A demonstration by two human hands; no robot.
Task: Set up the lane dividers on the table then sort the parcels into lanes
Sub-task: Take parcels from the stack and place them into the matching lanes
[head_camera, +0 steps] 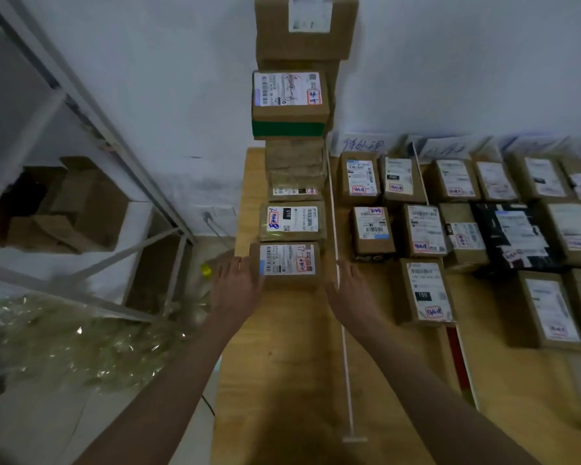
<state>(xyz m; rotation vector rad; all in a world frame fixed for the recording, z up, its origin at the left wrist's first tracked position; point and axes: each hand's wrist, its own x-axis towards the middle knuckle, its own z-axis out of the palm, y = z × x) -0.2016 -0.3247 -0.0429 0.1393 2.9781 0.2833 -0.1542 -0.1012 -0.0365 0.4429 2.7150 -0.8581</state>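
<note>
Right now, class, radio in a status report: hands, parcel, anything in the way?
Both hands open: left hand flat against the near parcel, right hand beside it at the divider. Parcel sits in the left lane. Tall stack behind it.

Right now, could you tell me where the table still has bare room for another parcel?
Bare wood lies in the leftmost lane, between the nearest parcel, the white divider and the table's near edge. Right of the divider, parcels crowd together.

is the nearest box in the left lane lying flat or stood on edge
Lying flat: the nearest box rests on the table with its label facing up, left hand touching its left side.
</note>
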